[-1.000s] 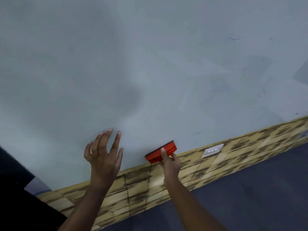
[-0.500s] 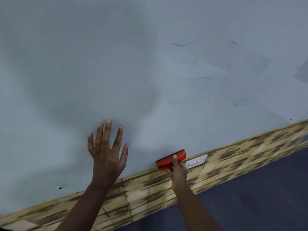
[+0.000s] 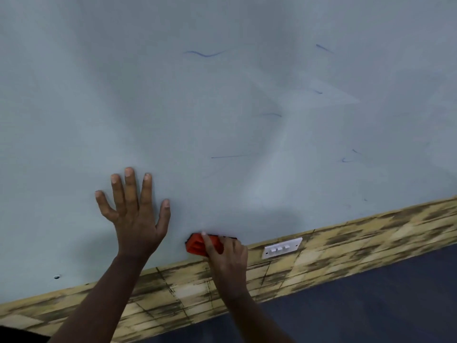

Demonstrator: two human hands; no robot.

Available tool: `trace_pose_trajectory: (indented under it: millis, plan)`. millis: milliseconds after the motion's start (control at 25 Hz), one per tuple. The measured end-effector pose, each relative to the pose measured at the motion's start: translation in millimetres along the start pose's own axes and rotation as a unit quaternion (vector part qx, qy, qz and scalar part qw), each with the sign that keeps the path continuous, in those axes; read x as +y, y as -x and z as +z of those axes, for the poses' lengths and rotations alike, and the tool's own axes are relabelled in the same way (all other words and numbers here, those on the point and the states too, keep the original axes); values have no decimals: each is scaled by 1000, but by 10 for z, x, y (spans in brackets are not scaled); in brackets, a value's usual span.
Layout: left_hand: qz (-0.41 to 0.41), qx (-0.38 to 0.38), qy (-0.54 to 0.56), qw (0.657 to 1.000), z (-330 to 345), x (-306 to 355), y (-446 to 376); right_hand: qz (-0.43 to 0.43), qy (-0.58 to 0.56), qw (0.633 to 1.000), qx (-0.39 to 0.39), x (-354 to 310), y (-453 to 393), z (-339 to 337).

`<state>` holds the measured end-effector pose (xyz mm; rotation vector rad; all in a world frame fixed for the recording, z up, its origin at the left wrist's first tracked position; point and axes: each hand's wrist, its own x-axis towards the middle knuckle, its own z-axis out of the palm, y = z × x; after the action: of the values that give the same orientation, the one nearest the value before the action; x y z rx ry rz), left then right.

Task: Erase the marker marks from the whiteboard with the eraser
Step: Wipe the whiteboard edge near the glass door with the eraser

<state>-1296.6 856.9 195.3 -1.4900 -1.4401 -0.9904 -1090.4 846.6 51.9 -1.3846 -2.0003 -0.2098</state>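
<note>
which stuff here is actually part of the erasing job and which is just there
Part of the job:
whiteboard
orange eraser, in the right hand
blue marker marks, e.g. wavy line and straight stroke
left hand, flat on the board

Just there:
white switch plate
wood-pattern strip
dark floor

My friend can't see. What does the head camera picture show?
A right hand holds a red eraser against the bottom of a whiteboard. The left hand presses flat on the board, fingers spread. Thin blue marks remain higher up.
</note>
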Motion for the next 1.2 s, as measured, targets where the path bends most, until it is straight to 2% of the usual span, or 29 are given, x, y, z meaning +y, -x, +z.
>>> trace_pose_trajectory:
  millis: [120, 200, 280, 320, 360, 440, 480, 520, 560, 640, 680, 720, 840, 960, 1000, 1080, 1200]
  plan:
    - [7, 18, -23, 1000, 101, -17, 37, -30, 3, 1000, -8, 139, 10, -29]
    - [19, 37, -39, 998, 171, -31, 69, -9, -13, 999, 50, 250, -114, -165]
    - [27, 47, -44, 998, 216, -52, 85, 116, -118, 981, 104, 454, -324, -364]
    - [31, 49, -46, 997, 227, -66, 94, 210, -204, 947, 130, 570, -419, -463]
    - [33, 50, -48, 997, 234, -74, 107, 310, -295, 888, 168, 688, -510, -554]
    - [30, 51, -50, 997, 243, -69, 116, 488, -450, 712, 228, 956, -655, -660]
    - [27, 51, -45, 997, 238, -60, 116, 545, -506, 627, 232, 1067, -684, -705]
    - [27, 51, -40, 998, 232, -52, 111, 577, -542, 568, 224, 1147, -694, -748]
    - [28, 50, -39, 998, 229, -44, 112, 596, -558, 537, 212, 1181, -698, -788]
    - [28, 48, -40, 998, 227, -41, 115, 603, -569, 523, 201, 1127, -754, -850]
    - [27, 47, -37, 998, 223, -42, 121, 591, -566, 535, 210, 1039, -799, -864]
    - [27, 46, -35, 998, 224, -41, 123, 570, -549, 566, 231, 916, -870, -897]
    - [30, 45, -40, 998, 229, -28, 117, 450, -442, 730, 263, 366, -1062, -1025]
    - [27, 46, -35, 998, 218, -3, 115, 261, -321, 886, 209, -208, -1059, -1084]
    - [27, 45, -35, 998, 212, -1, 110, 200, -267, 925, 180, -335, -1016, -1068]
    - [27, 36, -33, 998, 188, 3, 92, 119, -180, 966, 142, -438, -976, -1035]
    - [14, 20, -13, 1000, 80, 43, 77, 52, -104, 984, 136, -326, -1054, -1177]
